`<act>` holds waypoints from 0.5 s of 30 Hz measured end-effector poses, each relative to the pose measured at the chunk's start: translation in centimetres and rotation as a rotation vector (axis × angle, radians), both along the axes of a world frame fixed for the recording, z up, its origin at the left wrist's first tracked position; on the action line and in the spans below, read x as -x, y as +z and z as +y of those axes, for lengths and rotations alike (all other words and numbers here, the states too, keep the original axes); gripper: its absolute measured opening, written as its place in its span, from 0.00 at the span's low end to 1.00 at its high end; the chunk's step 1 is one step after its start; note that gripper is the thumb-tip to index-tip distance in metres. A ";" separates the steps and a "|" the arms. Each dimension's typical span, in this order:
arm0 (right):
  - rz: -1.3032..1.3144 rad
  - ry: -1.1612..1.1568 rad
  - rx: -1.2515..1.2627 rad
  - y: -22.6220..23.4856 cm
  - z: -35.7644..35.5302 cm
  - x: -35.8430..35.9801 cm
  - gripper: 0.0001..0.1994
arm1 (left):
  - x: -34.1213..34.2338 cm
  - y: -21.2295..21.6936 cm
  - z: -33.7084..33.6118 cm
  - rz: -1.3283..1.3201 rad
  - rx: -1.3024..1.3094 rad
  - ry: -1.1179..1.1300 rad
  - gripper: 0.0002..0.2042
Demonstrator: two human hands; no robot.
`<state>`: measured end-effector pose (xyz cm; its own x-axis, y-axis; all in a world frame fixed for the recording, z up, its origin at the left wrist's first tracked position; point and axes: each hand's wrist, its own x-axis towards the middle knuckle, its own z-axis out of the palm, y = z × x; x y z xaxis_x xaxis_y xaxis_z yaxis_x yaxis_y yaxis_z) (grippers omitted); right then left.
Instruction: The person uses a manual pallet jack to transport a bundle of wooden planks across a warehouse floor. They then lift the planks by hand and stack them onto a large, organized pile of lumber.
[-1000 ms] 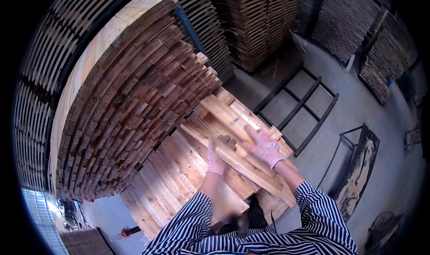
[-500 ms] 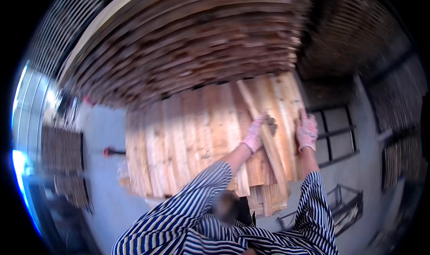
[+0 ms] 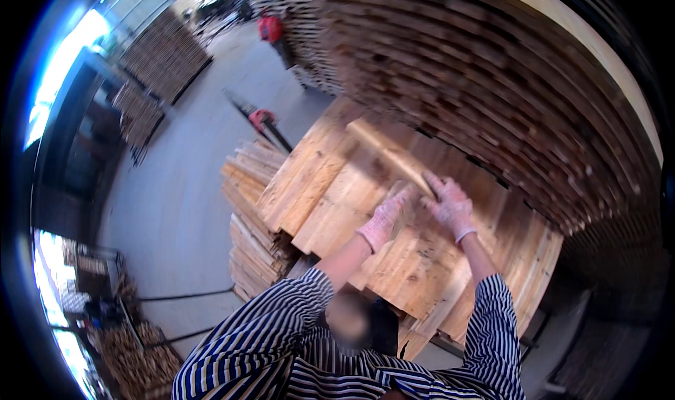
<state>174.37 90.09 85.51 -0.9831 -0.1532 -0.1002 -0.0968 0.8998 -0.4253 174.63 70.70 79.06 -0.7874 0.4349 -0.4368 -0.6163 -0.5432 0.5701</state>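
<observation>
A narrow wooden plank (image 3: pixel 389 151) lies slanted over a layer of wide boards (image 3: pixel 330 203), its far end toward the upper left. My right hand (image 3: pixel 452 207), in a pinkish-white glove, grips the plank's near end, thumb and fingers around it. Just left of it, my left hand (image 3: pixel 384 221), gloved alike, is closed above the boards. A thin brownish edge shows along its fingers; what that belongs to is too blurred to name. The plank's near tip is partly hidden by my right hand.
A tall stack of wood (image 3: pixel 478 84) rises beyond the boards on the right. Loose planks (image 3: pixel 253 238) are piled at the left edge. A red-handled pallet jack (image 3: pixel 264 121) stands behind them. More wood stacks (image 3: pixel 165 52) stand across the grey floor (image 3: pixel 190 140).
My view has swung toward the left side of the boards. My right hand has left the boards' right edge and now holds the plank, which has turned and shifted across the boards.
</observation>
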 end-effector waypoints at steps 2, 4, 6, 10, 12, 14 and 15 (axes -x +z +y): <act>0.041 0.029 -0.144 -0.2 -2.8 4.4 0.37 | -2.3 1.2 -6.0 0.108 -0.063 -0.083 0.27; 0.080 0.053 -0.234 -0.9 -4.1 8.4 0.37 | -3.9 2.2 -12.3 0.144 -0.108 -0.165 0.28; 0.161 0.053 -0.288 -2.5 -4.0 11.3 0.37 | -4.8 3.8 -18.8 0.160 -0.075 -0.234 0.30; 0.036 -0.051 -0.412 -7.4 -7.3 13.5 0.36 | -4.7 4.0 -32.5 -0.219 0.063 0.230 0.24; -0.025 -0.053 -0.427 -7.6 -11.4 14.3 0.37 | -6.0 1.6 -40.9 -0.212 0.086 0.562 0.24; -0.066 -0.070 -0.376 -7.5 -11.8 15.2 0.33 | -4.0 -0.3 -45.8 -0.104 0.203 0.581 0.24; -0.087 -0.091 -0.406 -7.1 -10.9 15.2 0.33 | -1.9 -2.0 -46.9 -0.084 0.192 0.612 0.23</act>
